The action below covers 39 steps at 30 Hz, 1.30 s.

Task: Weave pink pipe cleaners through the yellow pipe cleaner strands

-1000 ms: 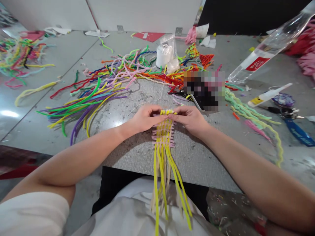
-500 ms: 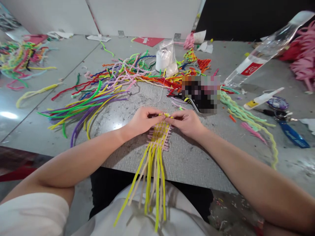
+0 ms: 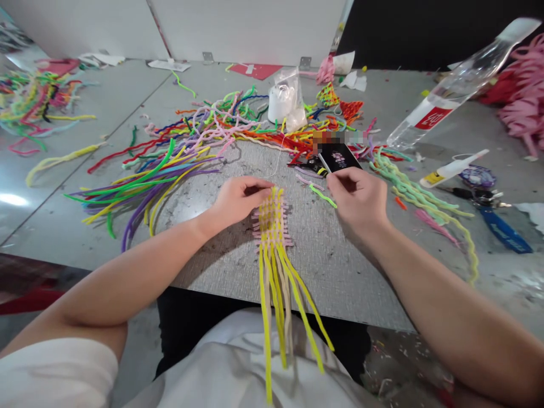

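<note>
My left hand [image 3: 242, 199] pinches the top left corner of a small woven strip of yellow and pale pink fuzzy cords [image 3: 272, 218]. Short pink ends stick out along both its sides. Long yellow and beige tails [image 3: 276, 294] hang over the table edge onto my lap. My right hand [image 3: 359, 198] is closed at the near end of a phone [image 3: 339, 157] with a lit screen, thumb by its left edge; the fingers cover that end. Black pliers or scissors with a yellow-marked handle [image 3: 312, 164] lie beside the phone, partly hidden.
Loose coloured cords [image 3: 170, 170] spread across the table's left and back. A white thread spool [image 3: 278, 105] stands among them. At right are a tilted clear bottle [image 3: 442, 102], a glue bottle [image 3: 444, 173], keys with a blue strap [image 3: 505, 229] and green braided cords [image 3: 408, 187].
My right hand has let go of the woven strip and moved right to the phone. The strip has shifted slightly left and its tails have swung right. My left hand still holds it.
</note>
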Each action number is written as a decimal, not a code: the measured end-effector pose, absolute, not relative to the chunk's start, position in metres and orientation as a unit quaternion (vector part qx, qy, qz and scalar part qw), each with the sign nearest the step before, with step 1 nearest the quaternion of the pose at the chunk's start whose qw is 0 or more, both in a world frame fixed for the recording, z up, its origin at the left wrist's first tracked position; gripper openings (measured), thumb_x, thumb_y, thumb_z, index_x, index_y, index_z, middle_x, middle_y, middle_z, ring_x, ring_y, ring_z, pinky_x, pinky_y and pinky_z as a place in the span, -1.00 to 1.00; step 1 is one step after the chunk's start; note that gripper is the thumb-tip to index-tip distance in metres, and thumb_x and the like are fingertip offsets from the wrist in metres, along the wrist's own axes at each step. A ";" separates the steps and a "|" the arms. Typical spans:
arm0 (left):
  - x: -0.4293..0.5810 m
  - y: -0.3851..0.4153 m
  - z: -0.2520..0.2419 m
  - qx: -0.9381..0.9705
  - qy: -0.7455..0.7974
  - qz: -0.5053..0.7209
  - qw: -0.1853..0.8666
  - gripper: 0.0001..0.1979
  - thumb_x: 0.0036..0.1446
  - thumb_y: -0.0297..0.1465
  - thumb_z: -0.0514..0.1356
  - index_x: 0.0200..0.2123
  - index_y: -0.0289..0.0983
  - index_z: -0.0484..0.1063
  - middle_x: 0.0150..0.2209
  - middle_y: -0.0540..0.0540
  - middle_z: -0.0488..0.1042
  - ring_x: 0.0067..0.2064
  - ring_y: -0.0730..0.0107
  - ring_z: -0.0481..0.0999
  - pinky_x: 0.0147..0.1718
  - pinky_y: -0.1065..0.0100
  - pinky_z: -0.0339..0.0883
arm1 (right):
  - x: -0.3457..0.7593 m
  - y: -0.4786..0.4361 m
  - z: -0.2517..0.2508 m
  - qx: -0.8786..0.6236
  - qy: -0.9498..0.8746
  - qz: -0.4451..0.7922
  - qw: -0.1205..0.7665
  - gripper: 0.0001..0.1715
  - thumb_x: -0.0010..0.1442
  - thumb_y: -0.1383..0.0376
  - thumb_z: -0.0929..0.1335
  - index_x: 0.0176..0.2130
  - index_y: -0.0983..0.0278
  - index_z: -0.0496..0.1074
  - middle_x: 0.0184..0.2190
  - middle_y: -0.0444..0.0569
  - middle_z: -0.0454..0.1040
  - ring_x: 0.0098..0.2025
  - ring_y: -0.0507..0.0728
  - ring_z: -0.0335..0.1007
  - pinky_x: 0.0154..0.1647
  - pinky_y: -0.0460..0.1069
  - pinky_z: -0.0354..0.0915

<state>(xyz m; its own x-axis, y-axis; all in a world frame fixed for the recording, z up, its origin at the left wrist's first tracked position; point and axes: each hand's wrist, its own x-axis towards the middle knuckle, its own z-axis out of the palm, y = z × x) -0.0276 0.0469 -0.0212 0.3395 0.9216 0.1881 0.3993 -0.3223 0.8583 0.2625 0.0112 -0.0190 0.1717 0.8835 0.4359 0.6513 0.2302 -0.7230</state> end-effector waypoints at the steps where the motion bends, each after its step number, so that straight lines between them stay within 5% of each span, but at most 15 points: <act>1: -0.030 0.048 -0.021 0.736 0.447 0.367 0.351 -0.75 0.30 -0.24 0.38 -0.07 -0.23 0.78 -0.25 -0.10 0.77 -0.31 0.38 0.66 -0.26 0.36 0.54 | 0.267 0.013 -0.018 -0.611 -0.655 0.091 0.435 -0.79 0.38 0.15 0.46 -0.30 0.17 0.61 -0.37 0.01 0.65 -0.35 0.22 0.55 -0.26 0.12 0.41; 9: -0.037 0.059 -0.018 0.720 0.426 0.477 0.270 -0.66 0.34 -0.28 0.34 0.13 -0.23 0.62 -0.08 -0.12 0.72 -0.18 0.42 0.66 -0.25 0.43 0.55 | 0.283 0.020 -0.021 -0.624 -0.765 0.012 0.156 -0.78 0.40 0.14 0.45 -0.17 0.20 0.69 -0.16 0.13 0.68 -0.15 0.32 0.59 -0.26 0.14 0.37; 13: -0.041 0.062 -0.019 0.718 0.439 0.487 0.234 -0.64 0.27 -0.35 0.35 0.12 -0.20 0.56 0.09 -0.18 0.62 -0.03 0.35 0.64 -0.23 0.42 0.55 | 0.278 0.016 -0.024 -0.626 -0.772 0.000 0.111 -0.71 0.46 0.22 0.37 -0.19 0.21 0.70 -0.15 0.13 0.66 -0.15 0.31 0.58 -0.31 0.11 0.31; 16: -0.046 0.056 -0.007 0.721 0.486 0.469 0.155 -0.79 0.24 -0.37 0.34 -0.05 -0.19 0.56 0.05 -0.16 0.57 -0.08 0.35 0.58 -0.26 0.39 0.50 | 0.275 0.014 -0.023 -0.621 -0.774 -0.018 0.123 -0.72 0.47 0.22 0.37 -0.17 0.22 0.70 -0.13 0.15 0.66 -0.07 0.33 0.57 -0.25 0.12 0.35; 18: -0.049 0.047 0.007 0.726 0.526 0.426 0.118 -0.94 0.25 -0.37 0.31 -0.24 -0.20 0.50 -0.26 -0.05 0.53 -0.30 0.41 0.48 -0.35 0.37 0.36 | 0.275 0.015 -0.023 -0.606 -0.780 -0.042 0.150 -0.71 0.49 0.21 0.37 -0.11 0.22 0.70 -0.06 0.16 0.69 0.04 0.37 0.54 -0.15 0.14 0.39; 21: -0.054 0.033 0.026 0.782 0.542 0.251 0.180 -0.83 0.28 -0.33 0.24 -0.38 -0.20 0.41 -0.52 0.05 0.42 -0.48 0.43 0.34 -0.42 0.32 0.18 | 0.277 0.022 -0.026 -0.579 -0.793 -0.060 0.179 -0.70 0.52 0.22 0.36 0.01 0.19 0.71 0.05 0.11 0.74 0.12 0.38 0.47 -0.11 0.16 0.40; 26: -0.054 0.023 0.032 0.878 0.435 0.004 0.198 -0.89 0.10 -0.37 0.29 -0.26 -0.17 0.49 -0.44 0.01 0.57 -0.47 0.32 0.46 -0.41 0.27 0.13 | 0.281 0.038 -0.038 -0.550 -0.810 -0.032 0.200 -0.74 0.49 0.25 0.39 -0.04 0.16 0.73 -0.07 0.08 0.77 0.00 0.36 0.47 -0.16 0.19 0.39; 34: -0.049 0.024 0.027 0.889 0.417 0.018 0.191 -0.92 0.21 -0.31 0.31 -0.27 -0.18 0.51 -0.44 -0.02 0.61 -0.48 0.32 0.49 -0.42 0.28 0.12 | 0.271 0.024 -0.028 -0.538 -0.782 -0.030 0.313 -0.69 0.40 0.31 0.35 0.02 0.15 0.67 -0.10 0.14 0.65 0.01 0.37 0.56 0.11 0.29 0.49; 39: -0.047 0.021 0.028 0.893 0.403 0.002 0.202 -0.65 0.26 -0.07 0.38 -0.40 -0.18 0.47 -0.53 0.00 0.49 -0.53 0.36 0.36 -0.45 0.27 0.05 | 0.245 -0.011 -0.018 -0.425 -0.815 0.110 0.378 -0.76 0.37 0.40 0.33 -0.15 0.16 0.59 -0.24 0.03 0.62 -0.24 0.21 0.56 -0.17 0.13 0.47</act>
<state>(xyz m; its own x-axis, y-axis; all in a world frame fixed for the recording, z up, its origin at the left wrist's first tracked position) -0.0474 0.0207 0.0280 0.6752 0.7201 -0.1598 0.7187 -0.5937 0.3620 0.2449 -0.0111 -0.0181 -0.3518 0.7760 0.5235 0.6101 0.6142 -0.5005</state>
